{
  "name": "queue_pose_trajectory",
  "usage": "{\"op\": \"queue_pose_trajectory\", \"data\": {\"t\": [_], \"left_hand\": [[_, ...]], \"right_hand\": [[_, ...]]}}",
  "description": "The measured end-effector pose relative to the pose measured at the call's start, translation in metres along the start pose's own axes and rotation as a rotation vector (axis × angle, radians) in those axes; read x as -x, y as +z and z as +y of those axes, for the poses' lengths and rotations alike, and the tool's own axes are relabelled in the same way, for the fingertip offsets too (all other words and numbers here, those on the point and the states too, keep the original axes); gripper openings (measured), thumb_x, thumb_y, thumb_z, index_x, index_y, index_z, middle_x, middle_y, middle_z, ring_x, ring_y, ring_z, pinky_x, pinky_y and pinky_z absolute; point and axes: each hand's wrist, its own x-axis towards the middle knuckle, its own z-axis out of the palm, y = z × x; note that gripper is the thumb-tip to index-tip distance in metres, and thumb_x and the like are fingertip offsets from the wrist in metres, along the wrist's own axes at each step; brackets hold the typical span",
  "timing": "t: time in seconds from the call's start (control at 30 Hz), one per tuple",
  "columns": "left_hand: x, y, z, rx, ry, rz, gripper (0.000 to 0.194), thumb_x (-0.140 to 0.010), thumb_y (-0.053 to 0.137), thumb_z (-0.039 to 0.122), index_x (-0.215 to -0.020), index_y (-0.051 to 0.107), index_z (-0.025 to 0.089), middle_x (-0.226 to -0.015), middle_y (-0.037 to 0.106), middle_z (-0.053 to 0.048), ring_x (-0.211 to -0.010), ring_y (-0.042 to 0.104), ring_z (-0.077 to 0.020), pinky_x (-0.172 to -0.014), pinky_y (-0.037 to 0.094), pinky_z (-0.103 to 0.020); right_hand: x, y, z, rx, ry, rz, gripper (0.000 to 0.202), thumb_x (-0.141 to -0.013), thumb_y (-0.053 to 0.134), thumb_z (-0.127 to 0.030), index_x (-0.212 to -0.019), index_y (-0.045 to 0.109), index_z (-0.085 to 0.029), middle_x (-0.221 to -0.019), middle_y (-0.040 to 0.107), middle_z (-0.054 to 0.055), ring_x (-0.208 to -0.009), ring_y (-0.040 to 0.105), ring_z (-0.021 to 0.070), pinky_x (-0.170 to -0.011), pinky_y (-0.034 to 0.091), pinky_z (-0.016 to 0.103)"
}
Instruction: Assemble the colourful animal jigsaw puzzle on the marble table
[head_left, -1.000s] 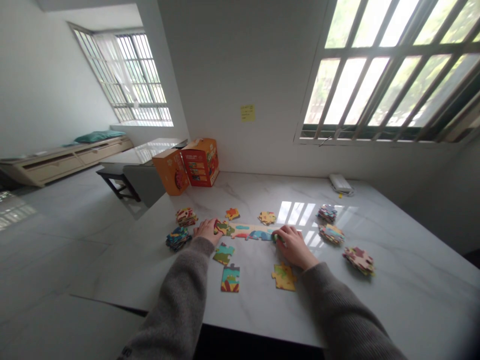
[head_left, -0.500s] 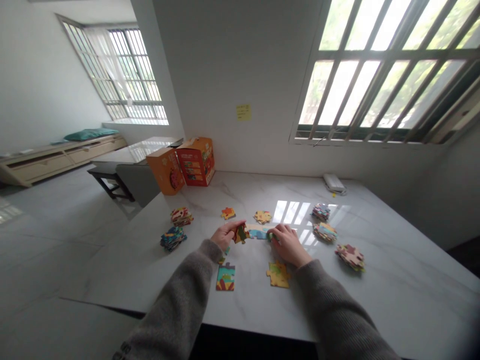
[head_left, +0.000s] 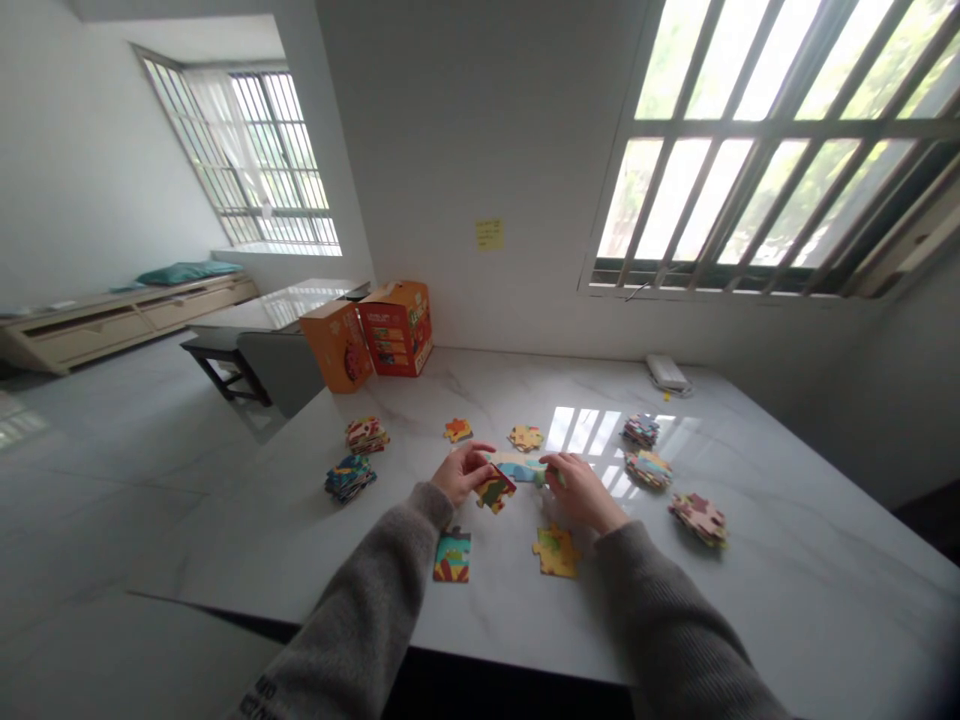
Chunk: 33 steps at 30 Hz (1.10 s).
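Table: a white, marbled table (head_left: pixel 795 610) in front of me, with the puzzle spread over its middle and streaks of window light on its top.
Window: a barred window (head_left: pixel 750 190) in the wall, up to my right.
Boxes: an orange box (head_left: pixel 337 350) and, just beside it, a red-and-orange box (head_left: pixel 401 335), both upright at the table's far left.
White case: a small white case (head_left: pixel 667 374) with a cord, lying near the wall at the far right.
My left hand: my left hand (head_left: pixel 466 474) pinches one piece by its edge between thumb and fingers.
My right hand: my right hand (head_left: pixel 574 485) bends its fingers over the right end of the strip; I cannot tell whether they grip it.
Strip: the joined strip (head_left: pixel 516 469) lies flat between my hands, partly hidden by them.
Piles: two piles (head_left: pixel 349 478) to my left, three more piles (head_left: pixel 649 469) to my right.
Held piece: the green and red piece (head_left: pixel 495 489) tilts on my side of the strip.
Loose pieces: a teal piece (head_left: pixel 452 556) and a yellow piece (head_left: pixel 556 552) lie nearer me; an orange piece (head_left: pixel 457 430) lies beyond my left hand.
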Motion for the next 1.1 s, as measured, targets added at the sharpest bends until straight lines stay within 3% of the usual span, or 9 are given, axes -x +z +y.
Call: {"op": "queue_pose_trajectory", "data": {"t": [0.2, 0.37, 0.5, 0.63, 0.83, 1.1], "left_hand": [[-0.001, 0.006, 0.004, 0.027, -0.069, 0.03, 0.056, -0.054, 0.089, 0.058, -0.073, 0.06, 0.014, -0.068, 0.067, -0.001, -0.064, 0.065, -0.0151, -0.069, 0.055, -0.031], [0.003, 0.012, 0.002, -0.005, -0.043, -0.001, 0.052, -0.058, 0.087, 0.058, -0.074, 0.064, 0.014, -0.069, 0.068, -0.002, -0.066, 0.066, -0.0162, -0.069, 0.055, -0.032], [0.006, 0.015, 0.0, -0.129, 0.022, -0.055, 0.041, -0.072, 0.079, 0.054, -0.08, 0.066, 0.015, -0.073, 0.069, -0.003, -0.069, 0.065, -0.0168, -0.069, 0.053, -0.03], [0.007, 0.009, 0.003, -0.347, 0.132, 0.014, 0.033, -0.087, 0.063, 0.046, -0.097, 0.07, 0.016, -0.083, 0.071, -0.005, -0.076, 0.065, -0.0173, -0.073, 0.051, -0.029], [0.008, 0.005, 0.008, -0.529, 0.172, 0.049, 0.024, -0.087, 0.056, 0.033, -0.093, 0.073, 0.017, -0.083, 0.071, -0.005, -0.073, 0.062, -0.0161, -0.069, 0.048, -0.027], [0.009, 0.008, 0.009, -0.576, 0.174, 0.047, 0.023, -0.086, 0.055, 0.029, -0.092, 0.073, 0.018, -0.079, 0.07, -0.003, -0.069, 0.058, -0.0152, -0.066, 0.046, -0.026]], "right_hand": [[0.0, -0.007, -0.019, -0.166, -0.017, 0.099, 0.031, -0.096, 0.044, -0.021, -0.122, 0.061, -0.02, -0.102, 0.068, 0.009, -0.096, 0.06, 0.0229, -0.092, 0.044, 0.042], [0.003, 0.006, -0.056, -0.667, 0.002, -0.033, 0.038, -0.098, 0.048, -0.035, -0.134, 0.05, -0.023, -0.082, 0.063, 0.0, -0.074, 0.059, 0.0161, -0.072, 0.049, 0.031], [0.004, 0.016, -0.074, -0.838, 0.003, -0.061, 0.043, -0.095, 0.055, -0.043, -0.132, 0.049, -0.022, -0.072, 0.052, -0.005, -0.063, 0.052, 0.0127, -0.06, 0.045, 0.026], [0.012, 0.008, -0.05, -0.871, 0.125, 0.002, 0.044, -0.092, 0.057, -0.049, -0.125, 0.053, -0.02, -0.07, 0.052, -0.005, -0.061, 0.054, 0.0135, -0.059, 0.047, 0.027], [0.048, -0.015, 0.003, -0.652, 0.334, 0.151, 0.042, -0.088, 0.058, -0.056, -0.106, 0.061, -0.019, -0.069, 0.059, -0.001, -0.062, 0.058, 0.0164, -0.058, 0.049, 0.029], [0.064, -0.019, 0.011, -0.409, 0.307, 0.1, 0.037, -0.089, 0.052, -0.053, -0.099, 0.065, -0.019, -0.068, 0.062, 0.001, -0.061, 0.055, 0.0173, -0.057, 0.043, 0.029]]}}
